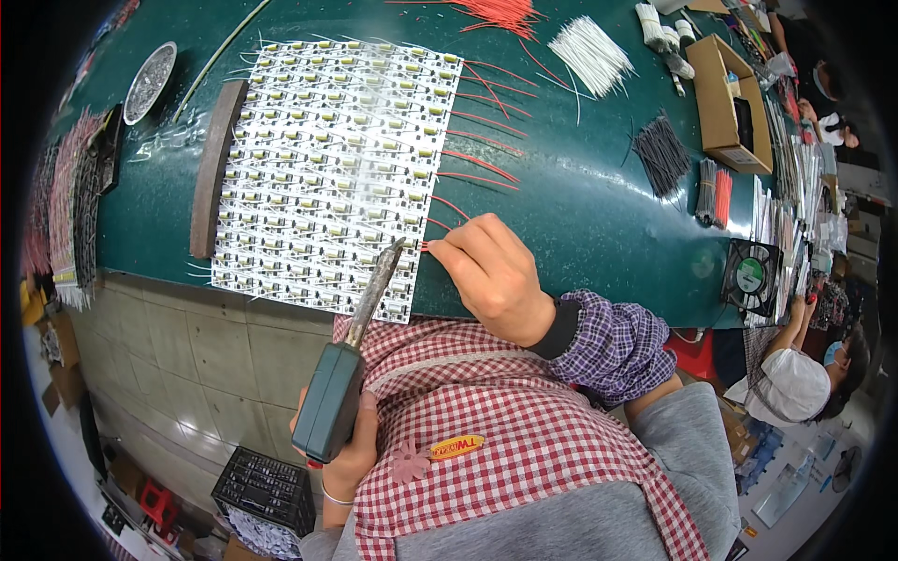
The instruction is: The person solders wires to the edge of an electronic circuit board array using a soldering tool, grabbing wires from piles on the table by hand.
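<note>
My left hand (353, 451) is wrapped round the dark green handle of a soldering iron (329, 397). The iron's tip rests at, or just above, the right part of a white panel of circuit boards (318, 168). Small yellowish components fill the panel in rows, with thin white wires between them. Along its right edge, several red wires (482, 166) stick out. Near that edge my right hand (496, 279) pinches a red wire (426, 247) between thumb and forefinger, its end close to the iron's tip.
A dark bar (217, 168) lies along the panel's left edge. On the green table (580, 252) are white wires (591, 54), black wires (662, 155), red wires (496, 13), a metal dish (151, 82), a cardboard box (725, 107) and a small fan (751, 278). A co-worker (795, 374) sits at the right.
</note>
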Demonstrator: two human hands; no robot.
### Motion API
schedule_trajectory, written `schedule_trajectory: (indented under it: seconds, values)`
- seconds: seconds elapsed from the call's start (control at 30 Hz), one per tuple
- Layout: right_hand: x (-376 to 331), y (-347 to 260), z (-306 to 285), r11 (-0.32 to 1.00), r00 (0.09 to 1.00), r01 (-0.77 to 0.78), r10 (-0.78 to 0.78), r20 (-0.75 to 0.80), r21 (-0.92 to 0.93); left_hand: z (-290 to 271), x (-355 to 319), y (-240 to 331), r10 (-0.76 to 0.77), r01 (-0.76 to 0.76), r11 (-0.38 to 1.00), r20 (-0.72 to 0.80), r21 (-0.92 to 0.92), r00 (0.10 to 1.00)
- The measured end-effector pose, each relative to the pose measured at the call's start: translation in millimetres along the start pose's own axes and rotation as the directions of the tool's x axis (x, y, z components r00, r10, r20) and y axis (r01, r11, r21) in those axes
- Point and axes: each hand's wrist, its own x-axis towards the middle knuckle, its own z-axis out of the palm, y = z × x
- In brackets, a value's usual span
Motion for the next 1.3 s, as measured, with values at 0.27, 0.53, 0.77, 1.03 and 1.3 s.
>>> schedule_trajectory:
  seconds: [0.27, 0.53, 0.77, 1.03, 1.3]
  values:
    - [-10.6, -11.8, 0.0, 1.000, 1.000, -0.007, 0.007, 0.012, 0.030, -5.4, -2.1, 2.3, 0.041, -0.041, 0.999, 0.008, 0.015, 0.999]
    - [-13.2, -12.5, 2.0, 1.000, 1.000, -0.016, 0.016, 0.027, 0.025, -6.9, -0.1, 0.4, 0.031, -0.029, 0.999, 0.089, -0.026, 0.996]
    - [-14.2, -12.4, 2.2, 1.000, 0.999, -0.007, 0.006, 0.041, 0.012, -3.5, 8.3, 15.2, 0.046, -0.044, 0.999, 0.077, -0.022, 0.996]
    - [-12.2, -14.5, 0.2, 1.000, 0.999, -0.004, 0.004, 0.053, 0.005, -8.0, -5.5, -0.3, -0.003, 0.004, 1.000, 0.051, -0.023, 0.999]
    - [-13.9, -14.5, -0.1, 1.000, 0.997, 0.008, -0.008, 0.079, -0.003, -11.0, -6.4, 0.7, 0.047, -0.049, 0.999, 0.066, 0.019, 0.997]
